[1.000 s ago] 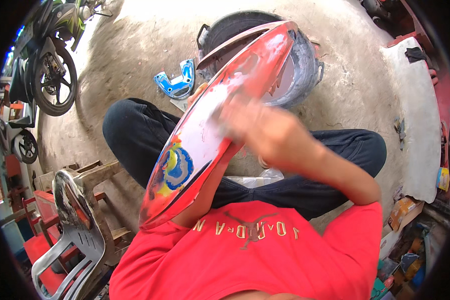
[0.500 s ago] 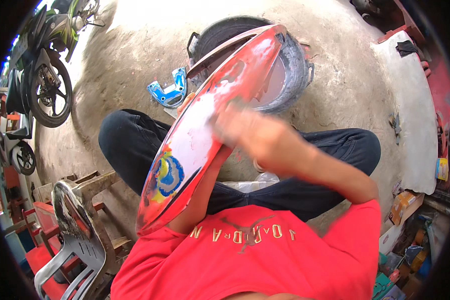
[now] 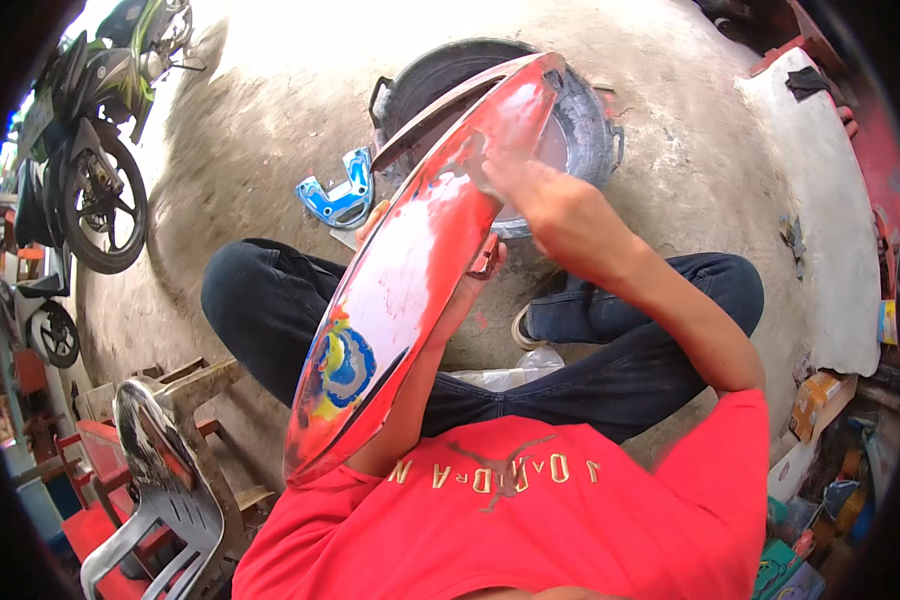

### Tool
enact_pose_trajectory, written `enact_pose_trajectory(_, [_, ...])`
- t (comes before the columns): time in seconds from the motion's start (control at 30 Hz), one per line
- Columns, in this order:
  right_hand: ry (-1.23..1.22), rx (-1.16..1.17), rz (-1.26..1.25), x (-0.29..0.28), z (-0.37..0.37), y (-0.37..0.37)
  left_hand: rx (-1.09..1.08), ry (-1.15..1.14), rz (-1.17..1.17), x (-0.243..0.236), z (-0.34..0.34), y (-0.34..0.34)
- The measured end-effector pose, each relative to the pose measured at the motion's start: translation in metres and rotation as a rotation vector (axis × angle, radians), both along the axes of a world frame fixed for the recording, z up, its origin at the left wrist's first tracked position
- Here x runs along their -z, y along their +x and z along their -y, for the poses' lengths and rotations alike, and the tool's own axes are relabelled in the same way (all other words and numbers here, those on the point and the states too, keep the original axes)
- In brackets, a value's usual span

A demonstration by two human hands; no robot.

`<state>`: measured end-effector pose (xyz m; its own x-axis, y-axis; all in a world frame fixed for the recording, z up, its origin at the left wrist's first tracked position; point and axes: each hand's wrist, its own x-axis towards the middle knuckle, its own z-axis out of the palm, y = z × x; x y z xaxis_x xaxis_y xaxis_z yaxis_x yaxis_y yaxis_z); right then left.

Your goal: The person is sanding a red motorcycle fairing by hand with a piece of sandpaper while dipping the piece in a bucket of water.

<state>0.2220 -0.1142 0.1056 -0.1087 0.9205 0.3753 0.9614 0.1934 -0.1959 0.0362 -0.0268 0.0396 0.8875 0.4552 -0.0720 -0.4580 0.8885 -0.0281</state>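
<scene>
A long curved red panel [image 3: 400, 270], with white patches and a multicoloured patch at its lower end, slants from my shirt up over a dark tub [image 3: 602, 150]. My left hand [image 3: 475, 280] grips it from below, fingers showing at both edges. My right hand [image 3: 560, 210] is closed and blurred against the panel's upper part, holding something I cannot make out. A narrow curved piece [image 3: 425, 118] juts over the tub beside the panel's top. A blue U-shaped part [image 3: 325, 200] lies on the floor left of the tub.
My crossed legs [image 3: 260, 300] surround the work. Motorbikes [image 3: 100, 200] stand at the left, above a battered grey chair [image 3: 165, 480]. A pale slab [image 3: 810, 200] and piled boxes and clutter [image 3: 820, 400] line the right. A clear plastic bag [image 3: 515, 368] lies between my legs.
My right hand has moved up along the panel towards its top end. More of my left hand and of my foot now shows beyond the panel's right edge.
</scene>
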Motion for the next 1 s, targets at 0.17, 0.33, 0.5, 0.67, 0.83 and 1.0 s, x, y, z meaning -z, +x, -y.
enact_pose_trajectory(0.17, [0.114,-0.317,-0.017,-0.024,0.017,-0.064,-0.083,-0.453,0.492,0.101,0.014,-0.012])
enact_pose_trajectory(0.33, [0.025,-0.084,0.054,-0.001,-0.004,0.005,0.048,0.094,0.268,0.023,-0.004,-0.003])
enact_pose_trajectory(0.5, [0.077,-0.190,-0.011,-0.005,0.006,-0.029,0.010,-0.010,0.144,0.008,0.001,-0.006])
enact_pose_trajectory(0.67, [0.042,0.011,0.027,0.024,-0.017,0.025,0.006,-0.183,0.172,0.030,-0.001,-0.008])
enact_pose_trajectory(0.83, [-0.055,0.523,-0.441,0.020,-0.027,0.098,0.013,-0.255,0.177,0.028,-0.002,-0.007])
enact_pose_trajectory(1.0, [-0.324,0.825,-0.335,0.130,-0.025,0.191,0.050,-0.270,0.228,0.029,0.001,0.000])
